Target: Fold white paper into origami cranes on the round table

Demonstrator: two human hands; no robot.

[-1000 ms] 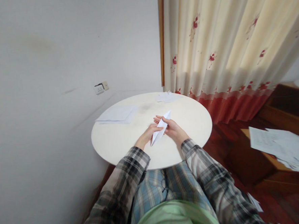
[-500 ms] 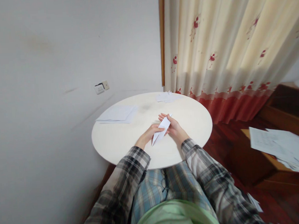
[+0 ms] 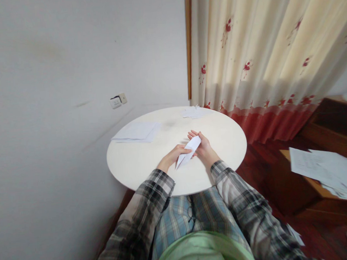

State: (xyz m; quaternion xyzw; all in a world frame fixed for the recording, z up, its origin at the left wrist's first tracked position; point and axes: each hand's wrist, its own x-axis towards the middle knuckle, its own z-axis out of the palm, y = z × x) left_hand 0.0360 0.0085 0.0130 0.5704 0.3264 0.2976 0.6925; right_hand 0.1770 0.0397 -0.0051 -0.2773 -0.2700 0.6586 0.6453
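Observation:
A white sheet of paper, folded into a narrow pointed shape point(image 3: 187, 152), is held slantwise between my two hands above the round white table point(image 3: 134, 163). My left hand point(image 3: 174, 155) is closed on its lower left side, thumb on top. Around the upper right end is my right hand point(image 3: 205, 147), its fingers stretched out behind the paper and its thumb at the edge near the tip. The paper covers part of the right fingers.
Flat white sheets point(image 3: 137, 132) are stacked on the table's left side. Smaller paper pieces point(image 3: 196, 112) lie at the back edge. A wall with a socket point(image 3: 115, 102) borders the left; a curtain point(image 3: 246, 62) hangs behind. More papers point(image 3: 325, 171) lie on wooden furniture at right.
My right thumb has shifted off the paper's face to its upper edge, and the right fingers have moved slightly right. The left hand keeps its hold.

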